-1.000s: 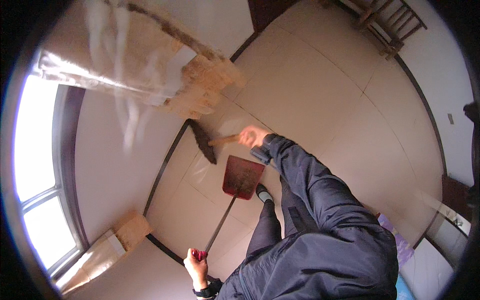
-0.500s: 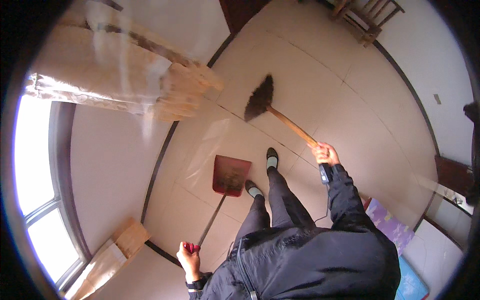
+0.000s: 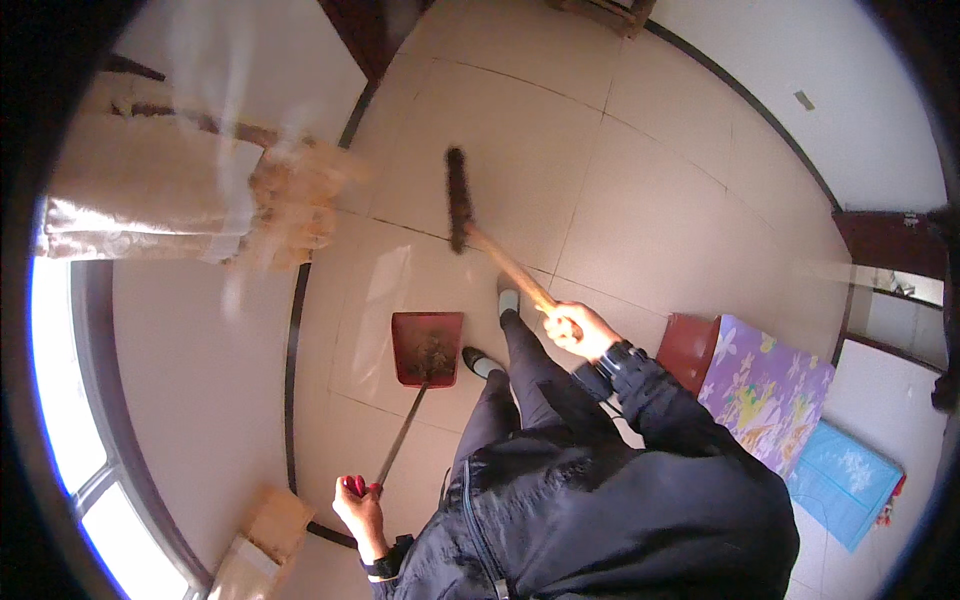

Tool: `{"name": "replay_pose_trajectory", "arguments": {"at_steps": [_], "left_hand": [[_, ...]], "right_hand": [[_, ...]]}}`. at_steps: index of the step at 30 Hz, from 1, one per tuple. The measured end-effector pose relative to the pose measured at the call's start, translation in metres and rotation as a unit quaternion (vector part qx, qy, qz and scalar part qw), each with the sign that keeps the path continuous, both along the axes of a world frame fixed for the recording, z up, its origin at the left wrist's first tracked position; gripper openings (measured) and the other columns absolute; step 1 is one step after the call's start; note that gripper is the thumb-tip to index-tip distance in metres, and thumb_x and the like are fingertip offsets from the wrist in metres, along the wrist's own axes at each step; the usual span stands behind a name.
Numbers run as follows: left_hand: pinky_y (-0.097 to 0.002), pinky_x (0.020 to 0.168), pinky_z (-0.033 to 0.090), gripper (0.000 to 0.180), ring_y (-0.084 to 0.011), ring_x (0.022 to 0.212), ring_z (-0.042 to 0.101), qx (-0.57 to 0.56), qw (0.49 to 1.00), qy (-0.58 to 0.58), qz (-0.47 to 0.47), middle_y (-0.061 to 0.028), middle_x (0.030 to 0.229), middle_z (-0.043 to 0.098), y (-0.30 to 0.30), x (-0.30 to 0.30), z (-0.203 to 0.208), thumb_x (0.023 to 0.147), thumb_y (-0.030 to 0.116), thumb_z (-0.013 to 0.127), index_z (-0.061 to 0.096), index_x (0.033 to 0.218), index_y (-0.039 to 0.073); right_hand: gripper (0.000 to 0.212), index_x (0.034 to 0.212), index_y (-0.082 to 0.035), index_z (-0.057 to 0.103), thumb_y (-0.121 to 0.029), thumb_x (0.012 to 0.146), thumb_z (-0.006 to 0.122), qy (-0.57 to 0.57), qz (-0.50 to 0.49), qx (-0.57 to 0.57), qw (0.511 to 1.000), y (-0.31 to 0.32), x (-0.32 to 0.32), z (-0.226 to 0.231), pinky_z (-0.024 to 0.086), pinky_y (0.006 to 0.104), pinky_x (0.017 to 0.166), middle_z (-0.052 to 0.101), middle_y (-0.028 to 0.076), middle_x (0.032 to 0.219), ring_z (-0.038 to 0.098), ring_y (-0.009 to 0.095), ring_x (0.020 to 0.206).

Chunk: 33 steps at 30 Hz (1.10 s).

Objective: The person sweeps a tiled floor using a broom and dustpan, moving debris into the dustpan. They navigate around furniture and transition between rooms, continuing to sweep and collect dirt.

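My left hand is closed round the red grip of a long-handled dustpan. The red dustpan rests on the floor just left of my feet, with greyish-brown debris in its pan. In my right hand is the wooden handle of a broom, its fingers wrapped round the end. The dark bristle head lies ahead of my feet, seen as a narrow strip; whether it touches the floor I cannot tell.
Pale floor tiles stretch ahead and right. A beige curtain hangs at the far left above a bright window. To my right are a purple flowered cover and a blue panel. A wooden chair stands at the far edge.
The broom has swung left and turned, its head now narrower in view. My right hand has come in closer to my body. The view has shifted; the left hand still grips the dustpan.
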<state>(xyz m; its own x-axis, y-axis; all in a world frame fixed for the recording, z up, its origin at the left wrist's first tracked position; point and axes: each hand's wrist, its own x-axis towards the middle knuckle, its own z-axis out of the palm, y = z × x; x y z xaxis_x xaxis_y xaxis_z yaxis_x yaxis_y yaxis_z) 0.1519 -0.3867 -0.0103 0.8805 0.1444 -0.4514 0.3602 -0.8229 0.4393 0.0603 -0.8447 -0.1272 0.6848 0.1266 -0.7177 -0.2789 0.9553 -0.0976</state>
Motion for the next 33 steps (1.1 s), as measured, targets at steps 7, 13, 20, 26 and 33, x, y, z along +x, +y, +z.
{"name": "replay_pose_trajectory", "arguments": {"at_steps": [7, 13, 20, 26, 33], "left_hand": [[-0.0225, 0.054, 0.041, 0.025, -0.0086, 0.058, 0.041, -0.020, 0.998, -0.034, -0.040, -0.0012, 0.060, 0.045, -0.029, 0.016, 0.018, 0.060, -0.010, 0.065, 0.044, 0.070, 0.001], [-0.0242, 0.051, 0.041, 0.026, -0.0103, 0.055, 0.040, 0.025, 0.995, -0.053, -0.079, -0.0036, 0.059, 0.045, -0.080, 0.074, 0.034, 0.059, -0.011, 0.065, 0.044, 0.070, 0.001], [-0.0237, 0.055, 0.043, 0.029, -0.0091, 0.057, 0.045, 0.092, 0.988, -0.074, -0.101, -0.0043, 0.062, 0.053, -0.151, 0.122, 0.045, 0.058, -0.006, 0.071, 0.048, 0.075, 0.000], [-0.0260, 0.053, 0.044, 0.016, -0.0111, 0.055, 0.045, 0.075, 0.987, -0.117, -0.086, -0.0070, 0.061, 0.053, -0.180, 0.155, 0.039, 0.066, -0.007, 0.061, 0.048, 0.075, -0.001], [-0.0278, 0.050, 0.045, 0.015, -0.0129, 0.052, 0.043, 0.106, 0.976, -0.158, -0.110, -0.0048, 0.057, 0.048, -0.212, 0.210, 0.025, 0.066, -0.006, 0.061, 0.048, 0.071, 0.000]], "right_hand": [[0.030, 0.104, 0.004, 0.044, -0.015, 0.083, 0.054, -0.036, 0.000, 0.194, 0.980, -0.049, 0.019, -0.092, 0.024, 0.0148, 0.033, 0.037, -0.004, 0.062, 0.032, 0.002, 0.043], [0.041, 0.111, 0.011, 0.040, -0.018, 0.084, 0.052, -0.011, -0.038, 0.098, 0.994, -0.140, -0.073, -0.087, 0.028, 0.0168, 0.033, 0.038, -0.002, 0.065, 0.033, 0.004, 0.043], [0.030, 0.105, 0.003, 0.044, -0.013, 0.081, 0.054, 0.102, -0.118, 0.090, 0.984, -0.199, -0.093, -0.026, 0.032, 0.0168, 0.036, 0.045, 0.000, 0.072, 0.045, 0.001, 0.050], [0.018, 0.097, -0.002, 0.046, -0.011, 0.082, 0.052, 0.072, -0.056, -0.005, 0.996, -0.188, -0.018, 0.011, 0.029, 0.0157, 0.040, 0.042, -0.002, 0.067, 0.040, 0.001, 0.050], [0.016, 0.100, -0.003, 0.043, -0.010, 0.087, 0.050, -0.053, -0.043, 0.051, 0.996, -0.179, 0.141, -0.020, 0.025, 0.0167, 0.042, 0.037, -0.004, 0.065, 0.033, 0.002, 0.051]]}}
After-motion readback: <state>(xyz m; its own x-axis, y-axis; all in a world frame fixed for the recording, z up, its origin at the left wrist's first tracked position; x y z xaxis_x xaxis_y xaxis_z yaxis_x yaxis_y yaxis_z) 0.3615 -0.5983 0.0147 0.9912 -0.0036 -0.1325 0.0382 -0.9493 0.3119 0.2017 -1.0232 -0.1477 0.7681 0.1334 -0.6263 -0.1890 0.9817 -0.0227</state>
